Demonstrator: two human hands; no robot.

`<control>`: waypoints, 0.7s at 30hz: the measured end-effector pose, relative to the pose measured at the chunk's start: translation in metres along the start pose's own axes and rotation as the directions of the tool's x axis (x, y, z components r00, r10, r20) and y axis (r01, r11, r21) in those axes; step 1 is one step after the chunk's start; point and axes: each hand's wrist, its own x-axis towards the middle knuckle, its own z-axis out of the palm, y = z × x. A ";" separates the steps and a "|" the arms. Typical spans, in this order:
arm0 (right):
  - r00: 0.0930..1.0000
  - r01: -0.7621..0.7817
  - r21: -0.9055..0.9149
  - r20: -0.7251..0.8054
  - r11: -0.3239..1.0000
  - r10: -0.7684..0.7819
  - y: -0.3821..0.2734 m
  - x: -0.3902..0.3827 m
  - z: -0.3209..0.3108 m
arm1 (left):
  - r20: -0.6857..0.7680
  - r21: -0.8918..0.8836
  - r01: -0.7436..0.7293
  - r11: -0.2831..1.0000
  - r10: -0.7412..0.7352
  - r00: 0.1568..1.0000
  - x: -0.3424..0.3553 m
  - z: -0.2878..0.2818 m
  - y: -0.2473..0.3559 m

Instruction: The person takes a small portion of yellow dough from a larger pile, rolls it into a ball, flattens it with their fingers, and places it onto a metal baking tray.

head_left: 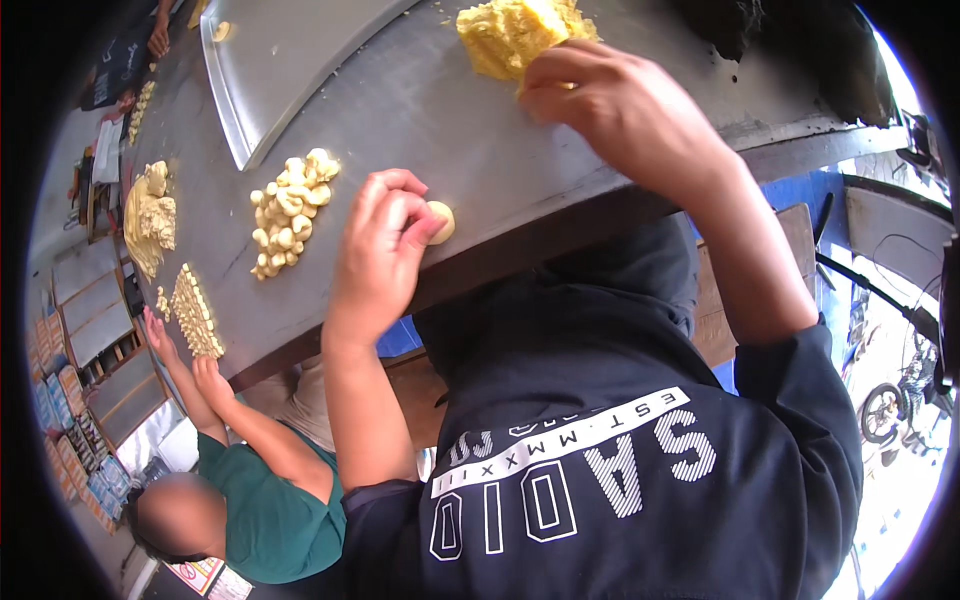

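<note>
My left hand (378,240) is closed at the near edge of the table, with a small flat round of pale dough (441,223) between thumb and fingers. Farther off to the right, my right hand (625,105) is curled against the near side of a lump of crumbly yellow filling (515,38). Its fingers are bent together, and yellow shows at the fingertips; how much they pinch is hidden. Left of my left hand lies a heap of small pale dough balls (290,210).
A metal tray (250,110) lies at the far left of the grey table (480,140). Beyond the heap are a large dough lump (152,215) and rows of small dough pieces (195,312). A co-worker in a green shirt (285,510) has both hands near those rows.
</note>
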 end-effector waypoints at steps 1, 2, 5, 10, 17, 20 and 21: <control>1.000 -0.017 -0.021 -0.013 1.000 0.017 -0.004 0.003 0.007 | 0.049 -0.260 0.073 0.963 -0.063 0.997 0.003 -0.007 -0.004; 1.000 -0.019 -0.025 -0.014 1.000 0.019 -0.007 0.001 0.004 | 0.114 -0.497 0.152 0.854 -0.110 0.987 0.004 -0.013 -0.009; 0.994 -0.044 0.052 0.101 0.998 0.038 -0.025 -0.007 -0.013 | 0.100 -0.563 0.060 0.824 -0.004 0.995 0.003 -0.010 -0.032; 1.000 -0.007 0.113 -0.016 0.994 0.009 -0.023 -0.012 0.005 | 0.159 -0.358 0.053 0.932 0.005 0.987 0.018 -0.011 -0.012; 0.987 -0.101 -0.090 0.114 0.991 0.111 -0.034 0.008 0.005 | -0.376 -0.175 0.158 0.972 -0.214 0.902 -0.018 0.028 0.027; 1.000 -0.019 0.071 0.013 0.997 0.019 -0.033 0.002 -0.008 | -0.533 0.082 0.170 0.982 -0.101 0.840 -0.029 0.050 0.046; 1.000 -0.006 0.070 0.019 0.998 0.005 -0.031 -0.002 -0.009 | -0.530 0.100 0.153 0.983 -0.078 0.845 -0.026 0.052 0.046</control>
